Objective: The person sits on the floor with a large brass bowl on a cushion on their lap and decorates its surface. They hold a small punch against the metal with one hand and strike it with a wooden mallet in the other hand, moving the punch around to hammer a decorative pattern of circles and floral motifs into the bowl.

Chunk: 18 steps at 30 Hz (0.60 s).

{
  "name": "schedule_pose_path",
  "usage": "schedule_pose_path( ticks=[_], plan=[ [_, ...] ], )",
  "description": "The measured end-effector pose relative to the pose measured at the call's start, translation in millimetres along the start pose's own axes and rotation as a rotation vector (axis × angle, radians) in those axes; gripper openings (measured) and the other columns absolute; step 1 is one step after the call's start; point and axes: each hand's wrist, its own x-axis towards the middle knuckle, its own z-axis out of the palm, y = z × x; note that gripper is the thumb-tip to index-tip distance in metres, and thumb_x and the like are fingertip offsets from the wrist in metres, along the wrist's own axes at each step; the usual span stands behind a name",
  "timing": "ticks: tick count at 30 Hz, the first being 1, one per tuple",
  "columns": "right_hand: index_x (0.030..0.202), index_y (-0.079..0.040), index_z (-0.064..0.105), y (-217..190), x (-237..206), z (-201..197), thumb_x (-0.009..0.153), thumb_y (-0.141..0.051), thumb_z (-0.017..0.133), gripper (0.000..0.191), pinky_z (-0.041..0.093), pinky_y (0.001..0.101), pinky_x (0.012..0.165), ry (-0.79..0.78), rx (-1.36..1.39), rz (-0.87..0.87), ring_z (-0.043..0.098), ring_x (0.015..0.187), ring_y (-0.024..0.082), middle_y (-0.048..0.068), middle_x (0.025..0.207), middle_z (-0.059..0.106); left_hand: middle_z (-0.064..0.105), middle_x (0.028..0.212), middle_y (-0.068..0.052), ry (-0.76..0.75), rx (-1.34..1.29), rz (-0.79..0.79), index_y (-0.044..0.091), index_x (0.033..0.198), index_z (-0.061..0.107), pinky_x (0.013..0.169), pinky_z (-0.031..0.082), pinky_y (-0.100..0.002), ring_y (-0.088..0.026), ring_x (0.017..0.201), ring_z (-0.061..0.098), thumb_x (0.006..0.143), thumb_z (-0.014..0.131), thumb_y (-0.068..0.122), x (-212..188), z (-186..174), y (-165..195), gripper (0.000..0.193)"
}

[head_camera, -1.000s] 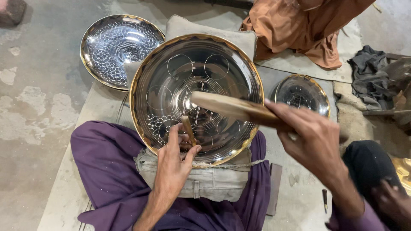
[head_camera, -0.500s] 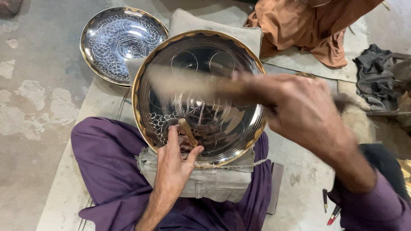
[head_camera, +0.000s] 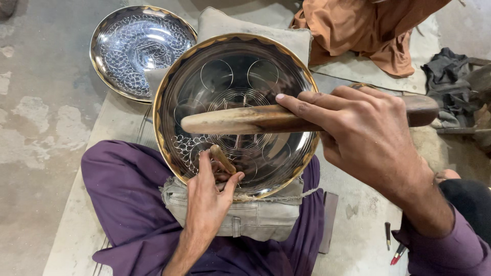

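A large round metal plate [head_camera: 230, 76] with a brass-coloured rim and an engraved pattern leans on a grey cloth pad [head_camera: 240, 220] over my purple-clad lap. My left hand [head_camera: 209, 197] pinches a small chisel-like punch [head_camera: 223, 159] with its tip on the plate's lower part. My right hand [head_camera: 365, 135] grips a long wooden mallet [head_camera: 240, 121], held level across the middle of the plate, above the punch.
A second engraved metal plate [head_camera: 138, 46] lies at the upper left on the concrete floor. A cushion [head_camera: 220, 23] props up the big plate behind. Orange cloth [head_camera: 373, 30] and dark rags [head_camera: 450, 76] sit upper right. Small pen-like tools [head_camera: 394, 245] lie lower right.
My right hand has swung the mallet: it was down near the punch, then blurred upward, and now is level over the plate's middle. My left hand has kept the punch in place.
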Motion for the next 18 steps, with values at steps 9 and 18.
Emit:
schedule_pose_path(
  ticks=[9, 18],
  plan=[
    [0.136, -0.023, 0.068, 8.6, 5.8, 1.7, 0.091, -0.001, 0.066, 0.050, 0.058, 0.0323, 0.056, -0.043, 0.076, -0.079, 0.074, 0.085, 0.019, 0.004, 0.119, 0.076, 0.079, 0.089, -0.014, 0.036, 0.020, 0.067, -0.003, 0.126, 0.043, 0.060, 0.063, -0.036, -0.024, 0.079, 0.082, 0.085, 0.080, 0.014, -1.7, 1.5, -4.6, 0.057],
    [0.130, -0.033, 0.068, 4.4, 4.6, 7.1, 0.092, -0.009, 0.068, 0.045, 0.063, 0.0378, 0.072, -0.135, 0.003, 0.024, 0.074, 0.083, 0.017, 0.001, 0.117, 0.078, 0.077, 0.091, -0.014, -0.008, -0.009, 0.114, -0.004, 0.123, 0.047, 0.062, 0.067, -0.031, -0.020, 0.080, 0.081, 0.087, 0.080, 0.011, 2.5, 2.8, -9.0, 0.051]
  ],
)
